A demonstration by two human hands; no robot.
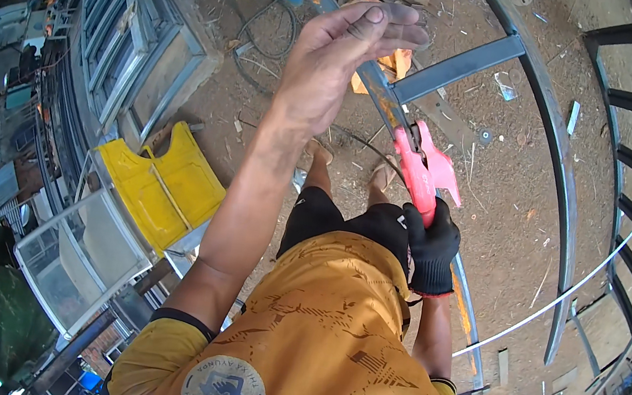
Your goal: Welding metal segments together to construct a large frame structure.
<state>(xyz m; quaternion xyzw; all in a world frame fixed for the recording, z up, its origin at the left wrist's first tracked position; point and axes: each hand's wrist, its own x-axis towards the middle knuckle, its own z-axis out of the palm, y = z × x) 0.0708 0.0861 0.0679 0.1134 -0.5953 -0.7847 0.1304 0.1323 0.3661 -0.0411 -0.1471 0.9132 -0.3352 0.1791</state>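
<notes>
The gloved right hand (432,242) grips the red tool (419,170), which overlaps the rusty bar (385,101); contact is unclear. A weak grip could let it skid. The left hand (349,45), ungloved, fingers extended and holding nothing, overlaps that bar too: 1 careless reach might scrape skin.

Pink-red tool (426,173) at centre: smooth plastic look, slight sheen. Black glove (435,251): matt, ribbed knit cuff. Bar (384,100), upper centre: metal, rust-patched. Curved frame (553,150), right: smooth dark metal. Shirt (323,320): printed cloth. Ground (506,224): rough dirt.
</notes>
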